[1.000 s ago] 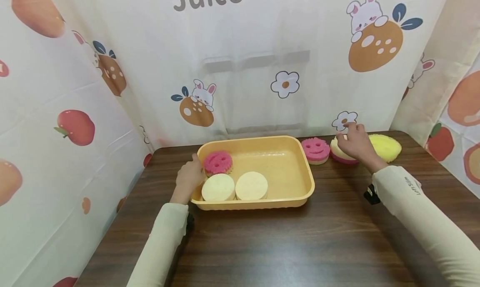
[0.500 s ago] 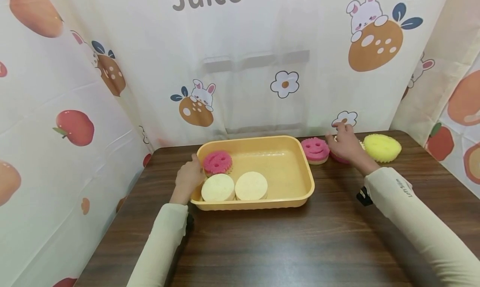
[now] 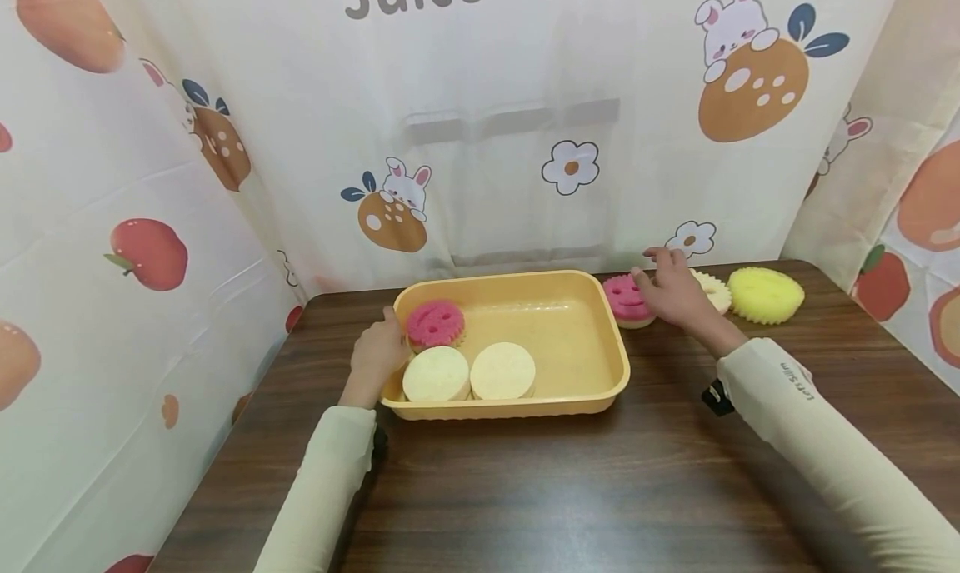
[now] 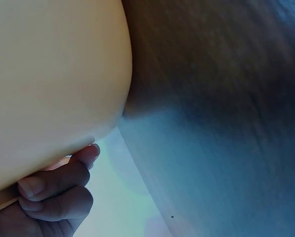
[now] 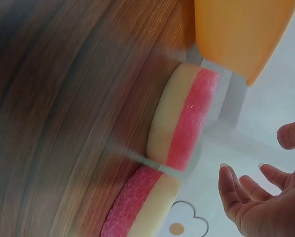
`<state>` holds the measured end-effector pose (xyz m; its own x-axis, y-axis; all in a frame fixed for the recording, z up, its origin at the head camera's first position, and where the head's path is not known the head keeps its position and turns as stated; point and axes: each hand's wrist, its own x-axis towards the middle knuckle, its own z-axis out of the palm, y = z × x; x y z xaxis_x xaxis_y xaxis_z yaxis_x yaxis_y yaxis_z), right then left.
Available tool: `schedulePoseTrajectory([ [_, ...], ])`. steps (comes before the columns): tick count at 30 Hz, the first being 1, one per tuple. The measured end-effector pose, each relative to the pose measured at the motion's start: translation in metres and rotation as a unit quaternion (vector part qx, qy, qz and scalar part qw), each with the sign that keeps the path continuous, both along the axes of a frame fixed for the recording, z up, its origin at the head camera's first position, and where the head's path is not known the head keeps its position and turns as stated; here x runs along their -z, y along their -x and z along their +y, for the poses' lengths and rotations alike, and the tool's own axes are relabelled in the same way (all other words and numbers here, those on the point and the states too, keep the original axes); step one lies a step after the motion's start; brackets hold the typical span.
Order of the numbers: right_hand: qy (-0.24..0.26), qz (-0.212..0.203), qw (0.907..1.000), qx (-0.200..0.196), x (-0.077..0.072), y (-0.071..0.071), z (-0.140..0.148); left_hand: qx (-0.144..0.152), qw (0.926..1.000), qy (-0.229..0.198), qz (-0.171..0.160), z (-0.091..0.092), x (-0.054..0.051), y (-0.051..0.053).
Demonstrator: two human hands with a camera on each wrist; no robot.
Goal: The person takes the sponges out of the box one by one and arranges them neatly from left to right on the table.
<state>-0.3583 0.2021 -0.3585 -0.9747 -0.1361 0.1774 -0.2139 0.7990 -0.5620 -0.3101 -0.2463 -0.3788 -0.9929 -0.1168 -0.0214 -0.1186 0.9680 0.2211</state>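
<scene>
My left hand (image 3: 378, 352) grips the left side of a yellow plastic tray (image 3: 577, 331); in the left wrist view its fingers (image 4: 58, 185) curl against the outer wall. Inside sit a pink scalloped sponge (image 3: 435, 325) and two round cream sponges (image 3: 437, 375). My right hand (image 3: 671, 290) hovers with loosely bent, spread fingers over a pink smiley-face sponge (image 3: 622, 298) just right of the tray, partly covering it. The right wrist view shows a gap between that hand and the sponge, whose base is cream. Nothing is held there.
Beyond the right hand stand a cream-topped, pink-based sponge (image 3: 711, 291), partly hidden, and a yellow lemon-shaped sponge (image 3: 765, 296). All rest along the back of a dark wood table (image 3: 525, 490). A printed curtain (image 3: 495, 198) hangs close behind and along both sides.
My right hand has moved left, from over the cream-topped sponge to over the pink smiley sponge. My left hand and the tray have stayed put.
</scene>
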Motion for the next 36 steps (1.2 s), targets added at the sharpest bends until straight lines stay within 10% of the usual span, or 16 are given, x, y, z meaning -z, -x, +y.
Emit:
schedulePoseTrajectory([
  [36,0.005,0.009,0.9967,-0.08,-0.005,-0.016,-0.04,0.002,1.0,0.002,0.009,0.0,0.0,-0.001],
])
